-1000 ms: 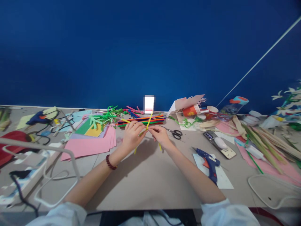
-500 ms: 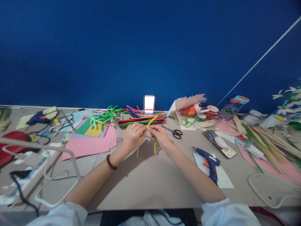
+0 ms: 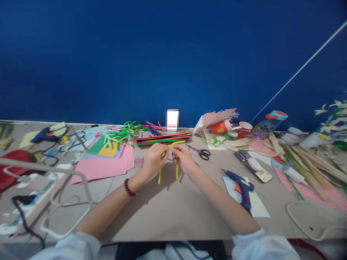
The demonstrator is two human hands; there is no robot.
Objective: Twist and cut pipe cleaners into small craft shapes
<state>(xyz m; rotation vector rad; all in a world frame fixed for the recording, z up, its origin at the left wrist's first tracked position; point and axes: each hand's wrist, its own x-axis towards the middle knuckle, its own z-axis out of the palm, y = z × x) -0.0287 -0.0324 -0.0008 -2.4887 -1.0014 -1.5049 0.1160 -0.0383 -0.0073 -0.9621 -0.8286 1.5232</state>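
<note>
My left hand [image 3: 154, 159] and my right hand [image 3: 183, 159] are close together above the tabletop, and both pinch a yellow pipe cleaner [image 3: 176, 143]. It is bent, with one arm curving over to the right above my right hand. Two lengths hang down below my fingers, one under each hand. Part of it is hidden inside my fingers. A bundle of multicoloured pipe cleaners [image 3: 162, 139] lies just beyond my hands, not touching them. A dark red bead bracelet [image 3: 129, 188] circles my left wrist.
Green pipe cleaner figures [image 3: 118, 138] sit on stacked coloured paper [image 3: 101, 169] to the left. Black-handled scissors [image 3: 202, 154] and a blue glue gun [image 3: 240, 186] lie to the right. Dried leaves [image 3: 306, 168] fill the right side. A white power strip [image 3: 29, 206] lies at front left.
The yellow pipe cleaner has gone from pointing up and crossing between my hands to bending over, with its upper arm curving right and two lengths hanging down. My hands have drawn slightly closer.
</note>
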